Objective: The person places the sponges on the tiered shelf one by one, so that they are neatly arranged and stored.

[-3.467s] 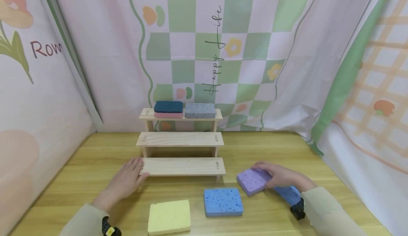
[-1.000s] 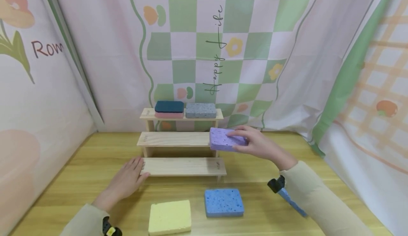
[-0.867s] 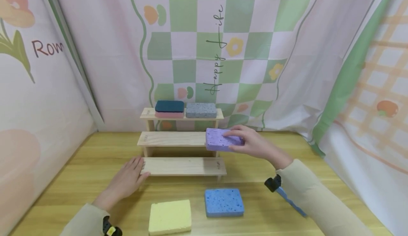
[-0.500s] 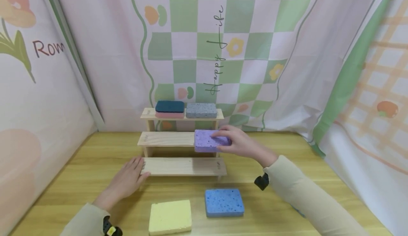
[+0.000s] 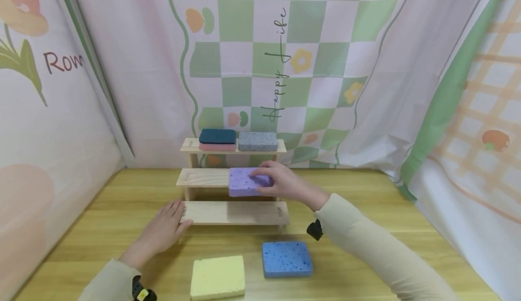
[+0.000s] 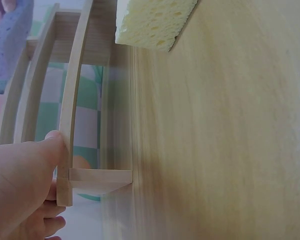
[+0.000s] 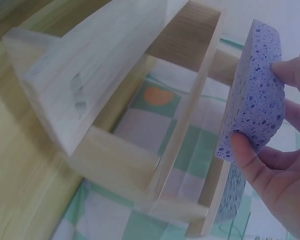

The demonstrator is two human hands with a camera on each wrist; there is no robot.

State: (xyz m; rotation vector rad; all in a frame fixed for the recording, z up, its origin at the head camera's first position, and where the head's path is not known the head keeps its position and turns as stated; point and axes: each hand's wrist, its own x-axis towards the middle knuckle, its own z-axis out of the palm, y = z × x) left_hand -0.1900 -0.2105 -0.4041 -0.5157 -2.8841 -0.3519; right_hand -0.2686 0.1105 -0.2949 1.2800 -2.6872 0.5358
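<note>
My right hand (image 5: 285,182) pinches a purple sponge (image 5: 240,181) between thumb and fingers, in front of or above the middle tier of a stepped wooden rack (image 5: 203,177). In the right wrist view the thumb presses one face of the purple sponge (image 7: 260,80); touching the tier or not, I cannot tell. At the rack's lowest tier (image 5: 228,213), my left hand (image 5: 160,226) grips the left end, with thumb at the front edge and fingers behind, as the left wrist view shows. On the top tier sit a dark-teal-and-pink scouring sponge (image 5: 217,139) and a grey speckled sponge (image 5: 258,141).
A yellow sponge (image 5: 217,277) and a blue speckled sponge (image 5: 286,259) lie on the wooden table (image 5: 106,228) in front of the rack. Printed curtains (image 5: 236,61) enclose the back and both sides. My right sleeve (image 5: 378,242) crosses the table's right part.
My right hand has lifted the purple sponge from the table and carried it left to the middle tier. The second blue sponge is now hidden by the right sleeve. The left hand stays put.
</note>
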